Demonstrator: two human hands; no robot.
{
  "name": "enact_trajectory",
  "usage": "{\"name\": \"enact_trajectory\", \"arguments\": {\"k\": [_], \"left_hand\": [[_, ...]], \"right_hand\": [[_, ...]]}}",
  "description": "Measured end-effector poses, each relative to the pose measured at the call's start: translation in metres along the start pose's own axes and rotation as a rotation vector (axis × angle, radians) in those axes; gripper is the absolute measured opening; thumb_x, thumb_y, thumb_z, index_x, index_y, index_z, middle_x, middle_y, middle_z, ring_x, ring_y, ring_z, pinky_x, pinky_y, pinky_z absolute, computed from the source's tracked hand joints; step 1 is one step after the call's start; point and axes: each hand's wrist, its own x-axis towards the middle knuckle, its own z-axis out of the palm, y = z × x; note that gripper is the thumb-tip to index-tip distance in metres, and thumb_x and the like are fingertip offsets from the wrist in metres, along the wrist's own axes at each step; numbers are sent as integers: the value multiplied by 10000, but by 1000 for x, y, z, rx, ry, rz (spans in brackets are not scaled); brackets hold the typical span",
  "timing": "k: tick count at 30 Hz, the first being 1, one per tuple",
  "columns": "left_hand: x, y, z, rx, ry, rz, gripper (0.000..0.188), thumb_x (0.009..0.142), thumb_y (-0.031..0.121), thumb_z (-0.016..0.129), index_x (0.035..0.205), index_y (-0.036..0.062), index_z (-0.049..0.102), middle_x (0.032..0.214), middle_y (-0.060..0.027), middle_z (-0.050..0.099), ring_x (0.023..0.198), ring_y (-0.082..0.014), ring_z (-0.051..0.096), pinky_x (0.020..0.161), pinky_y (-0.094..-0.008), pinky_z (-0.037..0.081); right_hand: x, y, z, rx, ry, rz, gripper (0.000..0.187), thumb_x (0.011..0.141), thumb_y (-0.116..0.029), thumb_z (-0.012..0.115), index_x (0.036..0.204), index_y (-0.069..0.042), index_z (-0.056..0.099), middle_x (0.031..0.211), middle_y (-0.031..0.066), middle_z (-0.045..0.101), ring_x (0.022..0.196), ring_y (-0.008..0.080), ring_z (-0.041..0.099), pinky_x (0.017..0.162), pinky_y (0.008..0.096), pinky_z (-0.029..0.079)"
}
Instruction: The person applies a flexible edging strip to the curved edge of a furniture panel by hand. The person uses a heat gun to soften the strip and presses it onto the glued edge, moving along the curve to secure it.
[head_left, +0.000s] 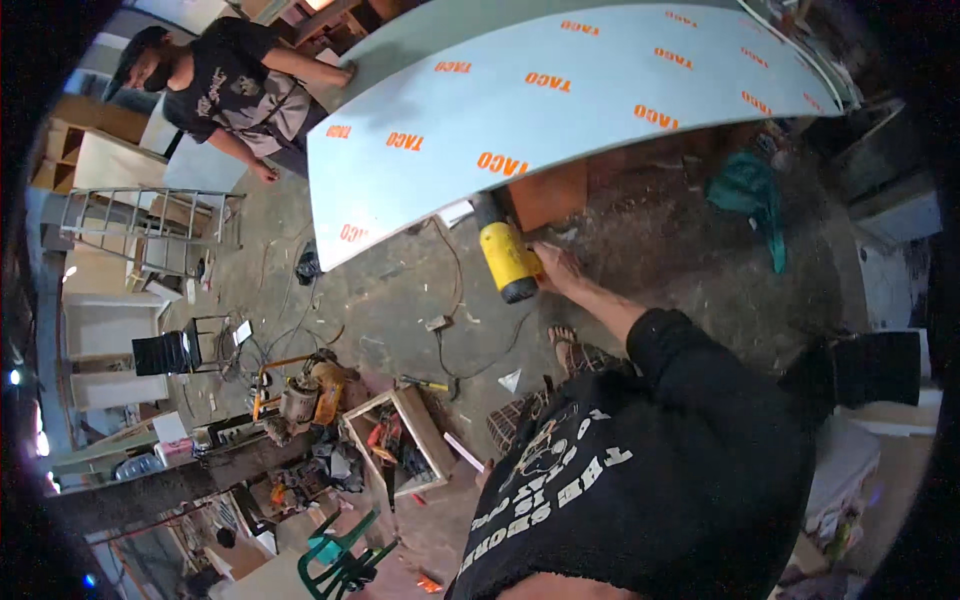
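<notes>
My right hand (556,268) is closed around the grip of a yellow heat gun (508,258) with a black rear end. Its dark nozzle points up at the near edge of a large curved panel (590,85), whose pale film carries orange lettering; whether the two touch is hard to tell. My left hand (486,472) shows only as a few fingers beside my shirt, closed at the end of a thin pale strip (463,451); the rest of the hand is hidden.
At the panel's far left stands a co-worker (235,90), one hand on its edge. Cables (445,340) cross the floor. A hammer (428,383), a wooden box of tools (420,430), a compressor-like machine (315,395) and a green chair (345,555) are at left. Green cloth (748,195) lies right.
</notes>
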Motion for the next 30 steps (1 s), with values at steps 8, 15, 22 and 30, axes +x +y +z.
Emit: {"name": "enact_trajectory", "arguments": {"k": [8,15,22,30], "left_hand": [[-22,-70,74,40,43,53,319,834,247,676,747,-31,545,608,-98,557,526,-208,529,487,-381,412],[-131,-111,174,-404,33,-40,331,875,267,654,706,32,493,554,-84,497,434,-198,481,384,-368,343],[-244,-183,287,-60,90,-232,357,872,331,646,792,-13,596,640,-125,593,517,-216,546,484,-372,435],[-304,-151,454,-81,66,-179,351,870,330,655,797,-9,603,641,-120,599,529,-216,565,487,-359,451]], "right_hand": [[-12,42,-130,-294,-106,126,347,807,-132,645,1113,-24,524,1073,196,598,994,375,603,809,447,497],[-35,119,-238,-443,-76,231,418,835,-174,648,1213,-62,506,1221,148,562,1096,335,573,858,441,495],[-40,166,-358,-641,-134,127,434,734,-155,761,1074,-47,514,1134,142,585,1079,356,572,842,469,488],[-59,258,-487,-571,-276,24,390,748,-99,714,1100,-45,555,1143,191,587,1107,369,561,863,482,480]]}}
